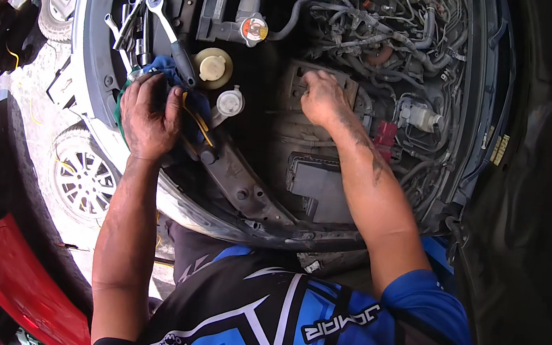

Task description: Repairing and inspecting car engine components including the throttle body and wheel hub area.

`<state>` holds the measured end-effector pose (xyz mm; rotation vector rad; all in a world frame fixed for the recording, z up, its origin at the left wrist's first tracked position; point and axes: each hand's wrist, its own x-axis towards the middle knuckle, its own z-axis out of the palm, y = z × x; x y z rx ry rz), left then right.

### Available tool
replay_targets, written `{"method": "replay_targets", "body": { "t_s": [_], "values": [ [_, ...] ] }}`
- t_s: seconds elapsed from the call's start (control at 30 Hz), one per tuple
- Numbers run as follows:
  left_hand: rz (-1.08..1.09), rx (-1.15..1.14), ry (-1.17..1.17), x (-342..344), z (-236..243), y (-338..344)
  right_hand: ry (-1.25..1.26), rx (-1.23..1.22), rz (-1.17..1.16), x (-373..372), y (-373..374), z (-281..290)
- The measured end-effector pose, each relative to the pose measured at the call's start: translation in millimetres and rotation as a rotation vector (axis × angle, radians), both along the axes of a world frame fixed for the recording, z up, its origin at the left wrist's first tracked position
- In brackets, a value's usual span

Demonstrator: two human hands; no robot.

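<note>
I look down into an open car engine bay. My left hand point(149, 114) rests palm-down on a blue and green rag point(163, 66) lying on the front panel, beside a black-handled ratchet point(180, 58) and several wrenches point(134, 15). My right hand point(323, 97) reaches deeper into the bay, fingers curled against a dusty dark tray-like part point(304, 77) in the middle; what the fingertips grip is hidden. A black box cover point(321, 183) sits below my right forearm.
A cream round cap point(212, 67) and a white cap point(230, 102) stand between my hands. A radiator cap point(254, 28), hoses and wiring fill the back. A red clamp cover point(386, 133) is right of my wrist. A wheel point(82, 179) and red car body point(0, 253) lie left.
</note>
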<state>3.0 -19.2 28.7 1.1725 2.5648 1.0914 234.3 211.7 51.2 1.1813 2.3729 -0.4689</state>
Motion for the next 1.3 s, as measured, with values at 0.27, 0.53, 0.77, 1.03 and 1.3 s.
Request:
{"method": "replay_targets", "body": {
  "t_s": [0.27, 0.53, 0.77, 1.03, 1.3],
  "values": [
    [0.012, -0.035, 0.021, 2, 1, 5, -0.588, -0.103, -0.128, 75, 19, -111],
    [0.033, -0.06, 0.012, 4, 9, 9, -0.31, -0.151, 0.173, 56, 44, -5],
    [0.04, -0.077, -0.014, 4, 11, 9, 0.195, 0.426, -0.424, 102, 100, 132],
    [0.052, -0.091, 0.002, 4, 11, 11, -0.677, 0.387, -0.337, 155, 187, 140],
    [0.036, -0.114, -0.016, 3, 10, 11, -0.719, 0.427, -0.455, 142, 207, 86]
  ]
}}
